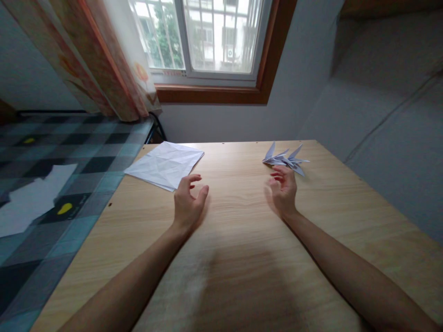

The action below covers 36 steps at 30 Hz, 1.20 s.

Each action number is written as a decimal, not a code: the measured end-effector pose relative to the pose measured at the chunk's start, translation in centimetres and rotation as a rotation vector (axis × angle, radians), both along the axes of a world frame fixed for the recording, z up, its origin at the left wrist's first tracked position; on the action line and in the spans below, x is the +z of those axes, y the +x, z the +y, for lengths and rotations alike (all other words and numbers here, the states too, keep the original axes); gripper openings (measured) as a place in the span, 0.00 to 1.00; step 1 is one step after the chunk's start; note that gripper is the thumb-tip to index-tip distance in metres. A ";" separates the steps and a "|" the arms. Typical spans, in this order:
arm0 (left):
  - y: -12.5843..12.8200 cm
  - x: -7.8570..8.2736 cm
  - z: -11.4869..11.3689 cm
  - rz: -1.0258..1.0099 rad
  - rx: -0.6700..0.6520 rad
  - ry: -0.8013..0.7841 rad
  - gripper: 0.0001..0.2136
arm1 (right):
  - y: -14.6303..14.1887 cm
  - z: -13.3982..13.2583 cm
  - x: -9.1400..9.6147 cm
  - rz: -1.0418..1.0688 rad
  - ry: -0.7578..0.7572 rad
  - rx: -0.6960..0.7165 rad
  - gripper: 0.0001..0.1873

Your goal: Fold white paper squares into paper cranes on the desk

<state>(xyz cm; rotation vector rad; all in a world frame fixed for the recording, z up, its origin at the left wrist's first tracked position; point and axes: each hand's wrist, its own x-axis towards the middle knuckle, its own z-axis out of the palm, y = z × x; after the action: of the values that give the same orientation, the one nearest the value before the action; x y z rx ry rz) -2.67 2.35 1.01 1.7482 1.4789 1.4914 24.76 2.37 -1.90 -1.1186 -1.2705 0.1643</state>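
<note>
head view: paper (166, 162) beyond left grip (187, 203)

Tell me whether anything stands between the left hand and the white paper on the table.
Nothing visible does: the left hand is at the near corner of the white paper; whether they touch is unclear. The folded paper lies well to the right, by the right hand.

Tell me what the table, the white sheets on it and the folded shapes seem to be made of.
Table: wood or a wood-look laminate, I can't tell which; pale grain and a soft sheen show.
White sheets: most likely matte paper; they look thin and carry crease lines.
Folded shapes: probably paper too, also matte; thin, pointed flaps suggest it.
</note>
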 end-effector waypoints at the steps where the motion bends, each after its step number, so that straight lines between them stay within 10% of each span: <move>1: -0.5 0.1 0.6 0.084 0.040 -0.001 0.13 | -0.5 -0.5 0.2 -0.056 0.006 0.034 0.11; 8: -5.3 0.0 4.5 0.735 0.306 -0.172 0.28 | -2.8 -2.5 0.8 -0.403 0.042 0.318 0.09; 17: -6.4 1.4 3.7 1.225 0.192 -0.314 0.24 | -3.0 -2.4 0.6 -0.411 0.007 0.360 0.10; 29: -6.3 3.7 3.7 1.125 0.315 -0.214 0.16 | -2.8 -2.3 0.6 -0.346 -0.056 0.323 0.09; 36: -0.1 4.6 -1.2 0.882 -0.190 0.084 0.11 | -2.5 -1.5 0.6 -0.054 -0.156 0.115 0.06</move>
<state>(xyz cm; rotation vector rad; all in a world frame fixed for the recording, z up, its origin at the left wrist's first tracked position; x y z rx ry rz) -2.74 1.19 5.60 2.6975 1.5391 0.6887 22.26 0.87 -1.29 -1.1898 -1.3901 0.3259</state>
